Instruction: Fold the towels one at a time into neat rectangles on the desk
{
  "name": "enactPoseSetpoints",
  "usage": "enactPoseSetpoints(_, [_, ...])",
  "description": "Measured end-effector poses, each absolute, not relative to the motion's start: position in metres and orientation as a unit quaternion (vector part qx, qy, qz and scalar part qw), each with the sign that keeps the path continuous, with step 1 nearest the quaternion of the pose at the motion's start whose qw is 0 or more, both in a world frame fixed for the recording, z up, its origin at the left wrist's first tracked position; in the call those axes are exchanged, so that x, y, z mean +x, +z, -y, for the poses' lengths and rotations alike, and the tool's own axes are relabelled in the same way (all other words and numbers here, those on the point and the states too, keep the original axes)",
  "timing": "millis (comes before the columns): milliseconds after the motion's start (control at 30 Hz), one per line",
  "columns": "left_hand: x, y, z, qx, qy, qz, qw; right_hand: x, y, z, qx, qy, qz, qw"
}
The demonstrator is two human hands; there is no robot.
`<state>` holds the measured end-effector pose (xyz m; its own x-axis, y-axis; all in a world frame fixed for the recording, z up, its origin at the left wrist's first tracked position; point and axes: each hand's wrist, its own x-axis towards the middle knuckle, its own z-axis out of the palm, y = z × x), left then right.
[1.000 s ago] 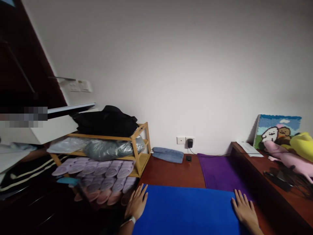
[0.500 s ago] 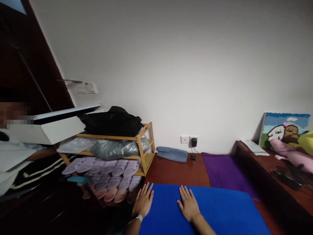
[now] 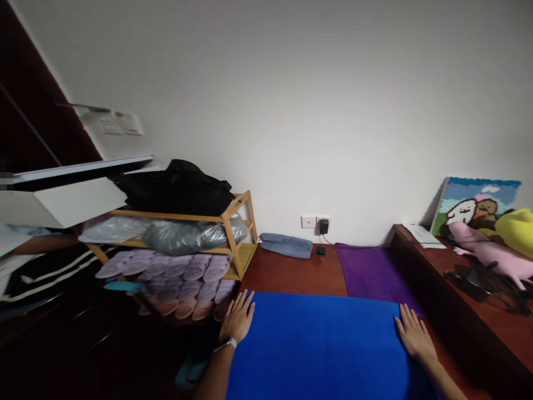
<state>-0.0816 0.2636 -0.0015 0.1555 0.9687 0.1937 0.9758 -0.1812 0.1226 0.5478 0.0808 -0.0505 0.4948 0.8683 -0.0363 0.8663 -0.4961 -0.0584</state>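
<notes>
A blue cloth (image 3: 320, 344) lies spread over the reddish-brown wooden surface (image 3: 291, 276) in front of me. On its far left corner my left hand (image 3: 238, 318) rests flat, fingers stretched forward, a light band round the wrist. My right hand (image 3: 415, 334) lies flat at the cloth's far right corner with its fingers apart. Neither hand grasps anything. Beyond the cloth sits a folded grey-blue towel (image 3: 286, 245), and a purple cloth (image 3: 375, 275) lies behind the right part.
Left stands a wooden rack (image 3: 233, 236) with lilac slippers (image 3: 195, 269), plastic-wrapped bundles and a black bag (image 3: 179, 191). A white box (image 3: 79, 203) and another person's arm (image 3: 37, 244) are further left. A plugged-in adapter (image 3: 323, 226) and a pink plush toy (image 3: 487, 247) are beyond and right.
My right hand has moved right across the blue cloth to its far right corner. My left hand stays at the left corner. The view has shifted slightly.
</notes>
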Motion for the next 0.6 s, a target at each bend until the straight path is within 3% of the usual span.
enactPoseSetpoints(200, [-0.081, 0.004, -0.259, -0.763, -0.108, 0.637, 0.017, 0.515, -0.036, -0.094, -0.878, 0.018, 0.477, 0.029])
enactPoseSetpoints(333, [-0.081, 0.003, -0.259, -0.764, -0.110, 0.636, 0.017, 0.402, -0.001, -0.114, -0.813, 0.005, 0.575, 0.094])
enactPoseSetpoints(467, [-0.081, -0.001, -0.261, -0.764, -0.113, 0.635, 0.014, 0.258, 0.024, -0.130, -0.687, 0.091, 0.707, 0.143])
enactPoseSetpoints(600, [-0.083, -0.006, -0.265, -0.764, -0.119, 0.634, 0.017, 0.213, 0.020, -0.133, -0.646, 0.144, 0.737, 0.136])
